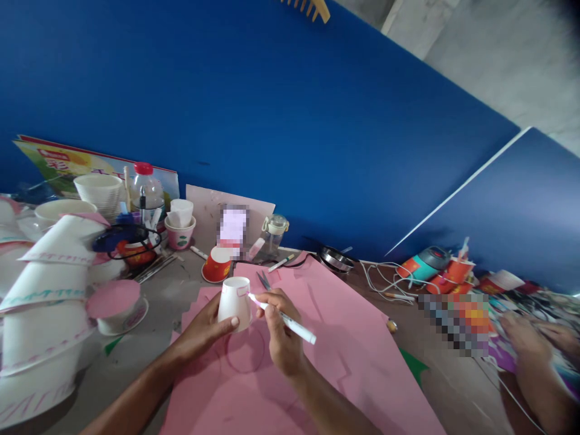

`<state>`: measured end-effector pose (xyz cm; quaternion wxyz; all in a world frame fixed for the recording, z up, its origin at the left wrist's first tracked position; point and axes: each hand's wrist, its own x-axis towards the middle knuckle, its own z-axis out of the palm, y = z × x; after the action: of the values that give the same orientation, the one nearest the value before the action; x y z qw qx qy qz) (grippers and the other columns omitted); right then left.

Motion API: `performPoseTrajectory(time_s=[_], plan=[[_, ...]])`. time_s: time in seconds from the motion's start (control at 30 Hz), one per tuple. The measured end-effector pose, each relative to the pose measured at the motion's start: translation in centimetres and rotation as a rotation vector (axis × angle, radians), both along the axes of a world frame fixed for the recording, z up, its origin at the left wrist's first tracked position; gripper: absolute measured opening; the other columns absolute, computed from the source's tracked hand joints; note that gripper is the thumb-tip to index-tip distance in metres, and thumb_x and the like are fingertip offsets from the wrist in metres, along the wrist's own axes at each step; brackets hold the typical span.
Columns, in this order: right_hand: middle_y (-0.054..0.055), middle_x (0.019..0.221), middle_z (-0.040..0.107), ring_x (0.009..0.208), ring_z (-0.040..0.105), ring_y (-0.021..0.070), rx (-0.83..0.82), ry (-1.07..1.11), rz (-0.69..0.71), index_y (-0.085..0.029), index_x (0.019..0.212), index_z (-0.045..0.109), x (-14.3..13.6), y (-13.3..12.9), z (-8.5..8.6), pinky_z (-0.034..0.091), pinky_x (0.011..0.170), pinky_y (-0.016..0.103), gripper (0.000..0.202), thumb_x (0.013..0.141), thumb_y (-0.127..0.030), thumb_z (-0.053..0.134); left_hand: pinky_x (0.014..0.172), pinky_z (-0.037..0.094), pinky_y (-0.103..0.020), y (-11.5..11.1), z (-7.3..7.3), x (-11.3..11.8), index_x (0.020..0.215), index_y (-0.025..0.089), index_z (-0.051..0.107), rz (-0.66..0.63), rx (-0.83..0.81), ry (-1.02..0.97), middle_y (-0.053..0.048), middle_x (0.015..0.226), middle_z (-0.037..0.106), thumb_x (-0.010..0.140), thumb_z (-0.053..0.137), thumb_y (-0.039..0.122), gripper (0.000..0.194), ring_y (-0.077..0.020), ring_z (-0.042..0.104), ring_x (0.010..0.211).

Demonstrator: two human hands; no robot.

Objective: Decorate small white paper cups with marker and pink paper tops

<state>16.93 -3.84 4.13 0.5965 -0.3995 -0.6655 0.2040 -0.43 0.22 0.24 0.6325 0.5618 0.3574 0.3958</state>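
An upside-down white paper cup is held up over pink paper by my left hand, its thumb on the cup's side. Pink outlines show near the cup's upper end. My right hand grips a white marker, whose tip is at the cup's right side. A drawn circle shows on the pink paper below the cup. Behind my right hand, scissors lie on the paper.
Stacked decorated cups stand at the left. A red cup, a glass jar and a bottle are near the blue wall. Cables and a teal-orange object lie at the right, where another person's hands show.
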Motion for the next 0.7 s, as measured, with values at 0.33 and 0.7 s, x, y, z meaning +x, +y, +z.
performPoseTrajectory(time_s=[0.33,0.7], plan=[[0.004,0.081,0.061,0.075,0.059,0.0178,0.052,-0.058,-0.001,-0.021,0.101,0.066,-0.35,-0.06,0.12,0.047,0.069,0.032,0.026,0.099,-0.031,0.042,0.095,0.046,-0.040,0.06,-0.04,-0.04,0.142,0.018,0.046,-0.039,0.032,0.022,-0.014,0.131,0.062,0.074,0.070,0.057,0.082,-0.0324,0.058,0.112],[0.004,0.081,0.060,0.074,0.059,0.0178,-0.008,-0.014,-0.027,-0.020,0.101,0.069,-0.11,0.13,0.07,0.048,0.068,0.032,0.030,0.100,-0.033,0.041,0.096,0.047,-0.039,-0.16,0.06,-0.03,0.138,0.019,0.051,-0.034,-0.007,-0.041,-0.013,0.133,0.061,0.077,0.070,0.049,0.071,-0.0331,0.056,0.117]])
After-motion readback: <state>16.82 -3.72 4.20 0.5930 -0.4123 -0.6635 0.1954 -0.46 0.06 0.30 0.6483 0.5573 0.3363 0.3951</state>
